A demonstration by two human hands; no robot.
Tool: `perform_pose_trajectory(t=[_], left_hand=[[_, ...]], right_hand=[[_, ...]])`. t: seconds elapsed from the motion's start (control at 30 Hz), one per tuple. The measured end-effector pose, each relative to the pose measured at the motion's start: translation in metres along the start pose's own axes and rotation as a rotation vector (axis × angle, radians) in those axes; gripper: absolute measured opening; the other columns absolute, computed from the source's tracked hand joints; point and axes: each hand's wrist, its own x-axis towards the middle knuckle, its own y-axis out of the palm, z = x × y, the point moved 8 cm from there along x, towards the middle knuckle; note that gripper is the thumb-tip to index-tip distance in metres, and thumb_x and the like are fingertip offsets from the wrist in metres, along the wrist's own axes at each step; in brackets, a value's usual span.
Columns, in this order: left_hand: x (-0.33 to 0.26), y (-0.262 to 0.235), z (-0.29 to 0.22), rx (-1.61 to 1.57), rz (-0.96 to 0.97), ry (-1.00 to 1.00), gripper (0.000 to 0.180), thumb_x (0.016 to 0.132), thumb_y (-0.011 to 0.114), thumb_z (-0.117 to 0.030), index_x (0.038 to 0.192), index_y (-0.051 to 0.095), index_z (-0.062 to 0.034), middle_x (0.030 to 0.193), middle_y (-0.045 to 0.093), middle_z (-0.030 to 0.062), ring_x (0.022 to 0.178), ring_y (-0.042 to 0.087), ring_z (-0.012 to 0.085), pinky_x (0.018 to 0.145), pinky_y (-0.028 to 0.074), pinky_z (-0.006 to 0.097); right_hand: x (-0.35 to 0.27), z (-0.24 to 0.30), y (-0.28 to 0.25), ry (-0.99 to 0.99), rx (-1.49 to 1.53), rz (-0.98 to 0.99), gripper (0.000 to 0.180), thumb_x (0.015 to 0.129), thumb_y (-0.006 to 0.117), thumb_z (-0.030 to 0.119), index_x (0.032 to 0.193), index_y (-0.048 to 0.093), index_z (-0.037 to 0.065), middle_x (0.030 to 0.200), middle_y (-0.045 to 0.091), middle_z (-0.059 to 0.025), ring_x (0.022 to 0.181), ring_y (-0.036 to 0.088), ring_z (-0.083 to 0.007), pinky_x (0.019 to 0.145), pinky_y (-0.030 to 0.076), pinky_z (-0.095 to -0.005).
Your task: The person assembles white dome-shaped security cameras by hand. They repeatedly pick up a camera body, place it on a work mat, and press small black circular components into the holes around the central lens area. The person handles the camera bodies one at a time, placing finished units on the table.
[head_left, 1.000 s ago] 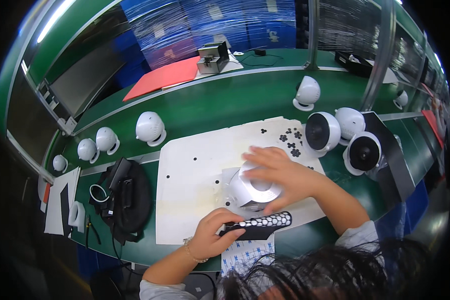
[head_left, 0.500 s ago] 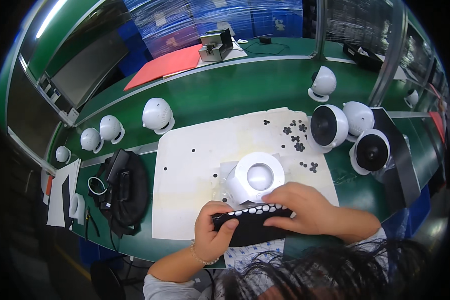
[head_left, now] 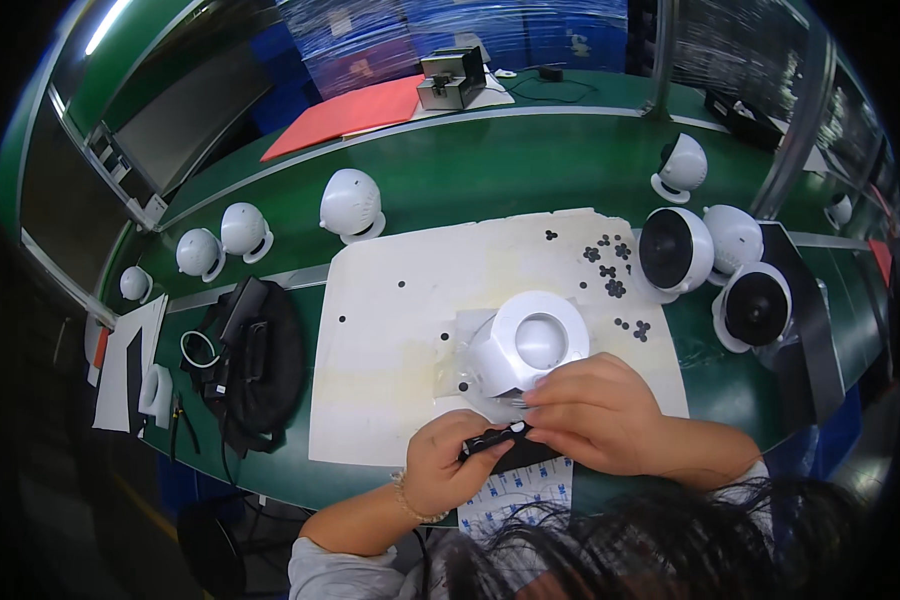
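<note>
My left hand (head_left: 445, 455) is closed round one end of a black sheet (head_left: 522, 456), bent over into a fold with pale round spots along it. My right hand (head_left: 605, 415) is pinched at the other end of the fold, its fingertips partly hiding the edge. A thin shiny bit shows by the right fingertips, too small to make out. Just beyond both hands lies a round white housing (head_left: 500, 352) with a ring-shaped base, resting on a clear plastic bag (head_left: 450, 375). Beneath the black sheet, a white sheet with blue print (head_left: 520, 498) hangs at the bench edge.
Small black discs (head_left: 615, 288) lie scattered on the pale board (head_left: 370, 400). Several white globe-shaped units stand about, some at right with black fronts (head_left: 756, 308). At left are a black bag (head_left: 270, 370), pliers (head_left: 177, 425) and a white ring (head_left: 200, 349). A metal box (head_left: 452, 80) stands at the back.
The row of white spots between my hands is now mostly covered, and the sheet is folded smaller. My hands have come closer together. The whole view has shifted slightly.
</note>
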Motion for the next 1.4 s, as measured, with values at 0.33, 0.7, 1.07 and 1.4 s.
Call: perform_pose_trajectory(t=[0.33,0.7,1.07,1.4], left_hand=[[0.001,0.002,-0.004,0.051,0.073,0.081,0.021,0.068,0.065,0.006,0.086,0.055,0.0019,0.072,0.058,0.0136,0.062,0.057,0.0222,0.055,0.044,0.028],[0.001,0.001,-0.004,0.054,0.078,0.054,0.019,0.069,0.063,0.006,0.086,0.056,0.0018,0.072,0.058,0.0127,0.062,0.057,0.0228,0.054,0.044,0.029],[0.001,0.004,0.000,0.104,0.063,0.053,0.025,0.064,0.061,0.003,0.089,0.059,-0.0002,0.069,0.056,0.0114,0.059,0.055,0.0256,0.053,0.043,0.032],[0.000,0.012,0.004,0.113,0.168,0.074,0.030,0.060,0.061,0.001,0.089,0.060,-0.0024,0.074,0.058,0.0099,0.060,0.054,0.0259,0.052,0.043,0.033]], right_hand=[[0.004,0.001,0.002,0.003,0.038,0.008,0.019,0.066,0.069,0.014,0.083,0.061,0.010,0.098,0.060,-0.0013,0.089,0.055,-0.0188,0.068,0.040,-0.0300],[-0.015,0.014,0.006,-0.189,0.010,-0.064,0.025,0.059,0.067,0.012,0.083,0.060,0.010,0.098,0.059,-0.0027,0.093,0.054,-0.0196,0.070,0.039,-0.0302],[-0.010,0.030,0.016,-0.314,0.075,0.065,0.022,0.069,0.065,0.013,0.090,0.058,0.011,0.090,0.059,-0.0040,0.087,0.056,-0.0199,0.066,0.039,-0.0292],[0.003,0.006,0.026,0.069,0.529,0.183,0.030,0.071,0.062,0.002,0.097,0.052,0.010,0.088,0.057,-0.0079,0.081,0.056,-0.0251,0.066,0.042,-0.0330]])
